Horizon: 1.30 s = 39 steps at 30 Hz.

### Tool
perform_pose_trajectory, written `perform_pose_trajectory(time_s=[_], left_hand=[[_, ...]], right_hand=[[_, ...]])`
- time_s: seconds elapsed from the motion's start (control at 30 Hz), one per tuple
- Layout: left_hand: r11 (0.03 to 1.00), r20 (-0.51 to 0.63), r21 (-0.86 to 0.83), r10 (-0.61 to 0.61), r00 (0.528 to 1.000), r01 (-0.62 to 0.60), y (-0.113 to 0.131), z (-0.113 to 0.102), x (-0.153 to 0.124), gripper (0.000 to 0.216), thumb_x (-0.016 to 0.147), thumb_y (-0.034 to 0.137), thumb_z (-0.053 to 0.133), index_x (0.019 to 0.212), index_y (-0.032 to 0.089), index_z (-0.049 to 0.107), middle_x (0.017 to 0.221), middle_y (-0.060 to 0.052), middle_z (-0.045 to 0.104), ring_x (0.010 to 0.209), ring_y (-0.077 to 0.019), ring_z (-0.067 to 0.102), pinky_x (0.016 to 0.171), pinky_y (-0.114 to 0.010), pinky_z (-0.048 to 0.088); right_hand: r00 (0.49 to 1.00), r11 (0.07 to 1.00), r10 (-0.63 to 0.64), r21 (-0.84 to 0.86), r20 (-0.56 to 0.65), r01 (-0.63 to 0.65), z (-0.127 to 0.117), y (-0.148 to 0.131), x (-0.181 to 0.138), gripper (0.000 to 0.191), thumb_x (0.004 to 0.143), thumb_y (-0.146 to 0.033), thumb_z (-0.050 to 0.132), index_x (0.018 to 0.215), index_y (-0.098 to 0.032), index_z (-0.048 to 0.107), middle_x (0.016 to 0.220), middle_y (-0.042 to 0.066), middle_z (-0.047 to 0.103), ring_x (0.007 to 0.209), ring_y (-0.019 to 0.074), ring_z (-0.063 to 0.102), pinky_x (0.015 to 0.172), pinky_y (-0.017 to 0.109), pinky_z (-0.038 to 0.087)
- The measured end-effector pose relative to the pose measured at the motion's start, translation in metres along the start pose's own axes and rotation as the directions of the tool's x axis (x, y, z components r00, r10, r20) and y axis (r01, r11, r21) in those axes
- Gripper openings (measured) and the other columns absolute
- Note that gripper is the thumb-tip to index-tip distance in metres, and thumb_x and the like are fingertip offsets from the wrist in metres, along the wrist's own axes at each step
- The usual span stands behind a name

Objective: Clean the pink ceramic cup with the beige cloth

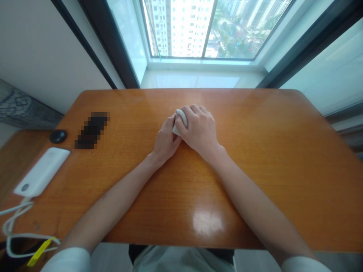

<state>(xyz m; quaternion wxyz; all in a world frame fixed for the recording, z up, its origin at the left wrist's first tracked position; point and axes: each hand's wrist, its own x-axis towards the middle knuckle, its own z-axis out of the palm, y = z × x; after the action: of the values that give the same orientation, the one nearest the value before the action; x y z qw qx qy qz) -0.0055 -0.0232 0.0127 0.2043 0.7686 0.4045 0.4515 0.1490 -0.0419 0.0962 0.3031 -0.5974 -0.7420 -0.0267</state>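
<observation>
Both of my hands meet at the middle of an orange wooden table (pixel 255 158). My right hand (pixel 200 130) is curled over a small white object (pixel 181 118), fingers wrapped round its top. My left hand (pixel 164 139) presses against the same white object from the left and below, fingers closed against it. Most of the object is hidden between the two hands, so I cannot make out what it is.
A white power bank (pixel 42 170) with a white cable (pixel 17 223) lies at the table's left edge. A small black round item (pixel 58 136) and a blurred dark patch (pixel 92 129) sit beyond it. A window (pixel 204 28) lies past the far edge.
</observation>
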Motion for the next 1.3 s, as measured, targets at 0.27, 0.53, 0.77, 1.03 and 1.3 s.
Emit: perform_pose_trajectory(time_s=[0.27,0.53,0.77,1.03,1.3], left_hand=[[0.999,0.001,-0.018,-0.04,0.999,0.04,-0.002,0.002,-0.001,0.045,0.118,0.032,0.052,0.163,0.031,0.05,0.16,-0.015,0.067,0.141,-0.0315,0.072,0.115,-0.048,0.062],[0.999,0.016,0.011,-0.038,0.999,0.038,-0.005,0.004,-0.001,0.049,0.118,0.03,0.048,0.167,0.031,0.047,0.164,-0.015,0.063,0.146,-0.0322,0.069,0.122,-0.054,0.059],[1.0,0.028,-0.001,-0.005,1.0,0.005,-0.01,0.003,-0.001,0.057,0.119,0.036,0.047,0.174,0.028,0.036,0.172,-0.018,0.057,0.154,-0.0328,0.063,0.128,-0.053,0.055],[1.0,0.031,-0.018,-0.021,0.999,0.022,-0.01,0.004,0.0,0.059,0.118,0.036,0.048,0.174,0.026,0.035,0.175,-0.018,0.054,0.158,-0.034,0.06,0.133,-0.054,0.05],[1.0,0.046,-0.019,-0.022,0.999,0.023,-0.012,0.003,0.0,0.061,0.116,0.03,0.051,0.174,0.027,0.035,0.179,-0.017,0.05,0.164,-0.0337,0.054,0.137,-0.055,0.046]], right_hand=[[1.0,1.0,0.009,0.013,0.003,-0.009,0.007,0.0,0.001,0.025,0.114,-0.04,0.053,0.113,-0.026,0.075,0.116,0.012,0.078,0.107,0.0325,0.067,0.092,0.046,0.053],[1.0,0.984,0.001,0.177,-0.011,0.001,0.007,0.012,0.005,0.027,0.114,-0.041,0.054,0.114,-0.03,0.078,0.116,0.008,0.081,0.106,0.0286,0.07,0.092,0.042,0.056],[0.999,0.933,0.02,0.359,-0.029,-0.008,0.01,0.021,0.007,0.026,0.112,-0.039,0.055,0.111,-0.028,0.079,0.114,0.006,0.082,0.106,0.0264,0.073,0.096,0.041,0.055],[0.996,0.822,0.032,0.57,-0.082,0.02,0.017,0.033,0.006,0.026,0.113,-0.045,0.058,0.106,-0.028,0.078,0.112,0.005,0.083,0.105,0.0255,0.075,0.096,0.041,0.057],[0.991,0.75,0.083,0.662,-0.108,0.01,0.02,0.034,0.002,0.029,0.112,-0.05,0.059,0.108,-0.029,0.079,0.11,0.005,0.083,0.105,0.0249,0.075,0.099,0.042,0.057]])
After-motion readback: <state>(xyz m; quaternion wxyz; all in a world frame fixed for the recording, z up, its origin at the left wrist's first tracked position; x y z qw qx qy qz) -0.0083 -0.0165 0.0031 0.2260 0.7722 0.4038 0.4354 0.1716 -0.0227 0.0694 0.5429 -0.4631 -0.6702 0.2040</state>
